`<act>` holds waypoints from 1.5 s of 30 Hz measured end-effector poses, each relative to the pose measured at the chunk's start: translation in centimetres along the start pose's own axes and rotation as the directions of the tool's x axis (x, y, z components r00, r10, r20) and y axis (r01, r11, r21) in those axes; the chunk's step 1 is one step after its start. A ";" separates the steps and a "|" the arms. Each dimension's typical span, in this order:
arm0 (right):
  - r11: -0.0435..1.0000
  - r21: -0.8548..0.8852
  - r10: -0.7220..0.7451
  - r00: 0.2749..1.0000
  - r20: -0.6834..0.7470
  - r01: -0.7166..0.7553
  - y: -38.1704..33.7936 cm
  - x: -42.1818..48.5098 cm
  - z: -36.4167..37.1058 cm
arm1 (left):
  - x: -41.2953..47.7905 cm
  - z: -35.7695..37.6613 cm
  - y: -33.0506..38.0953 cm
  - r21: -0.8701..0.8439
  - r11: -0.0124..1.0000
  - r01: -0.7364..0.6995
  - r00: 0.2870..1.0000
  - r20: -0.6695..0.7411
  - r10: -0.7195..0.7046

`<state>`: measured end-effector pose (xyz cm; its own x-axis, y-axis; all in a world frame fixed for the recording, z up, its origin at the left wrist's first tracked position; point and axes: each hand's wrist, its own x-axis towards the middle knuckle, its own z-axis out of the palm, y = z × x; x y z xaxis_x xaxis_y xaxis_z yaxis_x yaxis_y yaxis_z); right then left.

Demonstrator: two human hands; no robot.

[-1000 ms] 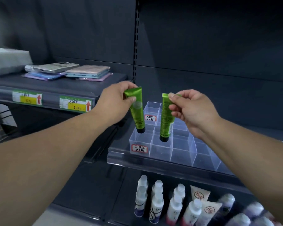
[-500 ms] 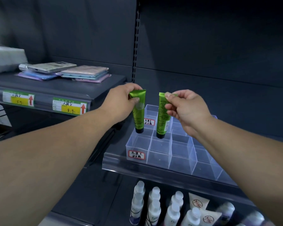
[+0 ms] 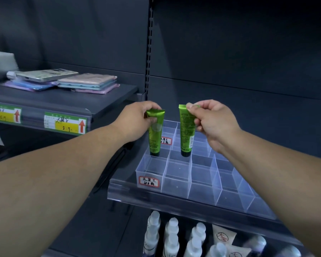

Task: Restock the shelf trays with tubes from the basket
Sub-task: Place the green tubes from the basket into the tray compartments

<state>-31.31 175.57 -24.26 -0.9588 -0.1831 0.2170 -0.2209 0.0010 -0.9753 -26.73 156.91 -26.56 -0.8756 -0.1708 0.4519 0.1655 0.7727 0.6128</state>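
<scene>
1. White bottles and cream tubes stand on the lowest shelf, nearest the camera. They are no part of this job.

2. Clear plastic forms the tray on the middle shelf, a grid of open cells that all look empty. A red-bordered label sits on its front left wall; a second label shows further back.

3. Above the tray, the left hand pinches the flat crimped end of the left tube, green, hanging cap down. A second ago its cap hung over the front cells; now it sits deeper, at the rim of a cell in the left column behind the front row, and lower.

4. Just beside it, the right hand pinches the right tube the same way, fingers closed on the crimp, cap down. It too has dropped and moved back, its cap now at the mouth of a cell two columns over.

5. Both tubes are apart from each other and upright. I judge they are about to be seated; whether either cap touches the cell floor I cannot tell.

6. Further left, a grey shelf holds flat packets and price tags. The basket is not in view.
</scene>
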 end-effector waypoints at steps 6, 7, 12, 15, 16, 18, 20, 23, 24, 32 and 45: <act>0.997 0.045 -0.056 0.998 -0.013 0.056 -0.8 2.1 0.2 | 1.9 -0.6 0.5 -0.053 0.998 -0.031 0.995 -0.092 0.026; 0.997 0.047 -0.057 0.998 -0.017 0.058 -0.6 2.4 0.3 | 2.2 -0.5 0.6 -0.059 0.998 -0.032 0.994 -0.106 0.025; 0.994 0.090 -0.063 0.997 -0.034 0.066 0.3 4.5 0.4 | 3.7 0.5 0.1 -0.073 0.997 -0.027 0.981 -0.192 0.012; 0.986 0.133 -0.097 0.995 -0.034 0.101 0.7 6.0 0.3 | 4.7 1.2 -0.4 -0.088 0.996 -0.020 0.965 -0.262 -0.004; 0.984 0.143 -0.108 0.994 -0.029 0.111 0.8 6.4 0.2 | 5.0 1.4 -0.6 -0.088 0.996 -0.015 0.959 -0.284 -0.010; 0.982 0.144 -0.119 0.993 -0.011 0.119 1.5 7.3 0.1 | 5.6 2.2 -0.9 -0.067 0.998 -0.001 0.947 -0.321 -0.020; 0.988 0.110 -0.106 0.994 -0.004 0.106 2.4 8.1 -0.2 | 6.1 3.2 -1.2 -0.050 0.999 0.014 0.942 -0.333 -0.030; 0.996 0.064 -0.061 0.998 0.000 0.061 3.7 9.2 -0.7 | 6.6 4.6 -1.7 -0.034 0.999 0.035 0.951 -0.306 -0.043; 0.997 0.054 -0.045 0.999 0.000 0.045 3.9 9.5 -0.8 | 6.9 4.9 -1.9 -0.028 0.999 0.037 0.954 -0.297 -0.044; 0.999 0.011 0.032 0.999 0.017 -0.032 4.6 10.5 -1.4 | 7.8 4.7 -1.5 0.044 0.999 -0.002 0.973 -0.231 0.012; 0.997 0.011 0.074 0.997 0.039 -0.074 4.5 10.6 -0.5 | 7.6 6.0 -2.1 0.066 0.997 0.040 0.980 -0.196 -0.027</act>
<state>-42.54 174.11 -26.35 -0.9648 -0.2208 0.1426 -0.1471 0.0037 -0.9891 -36.46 157.62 -28.31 -0.7738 -0.3080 0.5535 0.0999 0.8036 0.5868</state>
